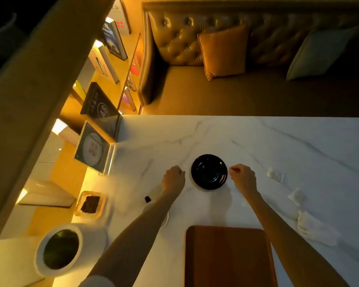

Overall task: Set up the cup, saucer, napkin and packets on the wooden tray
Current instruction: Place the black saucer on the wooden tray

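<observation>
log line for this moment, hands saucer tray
left hand beside saucer | right hand opposite side | saucer on table | tray bare

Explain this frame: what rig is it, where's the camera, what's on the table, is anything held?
There is no robot: a person works bare-handed, and the one wide-angle camera sits on their head, looking down. The left hand and right hand flank a black saucer on the marble table; both look loosely curled and hold nothing that I can see. Nearer the person lies the wooden tray, bare. To the right are white packets and a crumpled napkin. At left stand a white pot and a small dish.
</observation>
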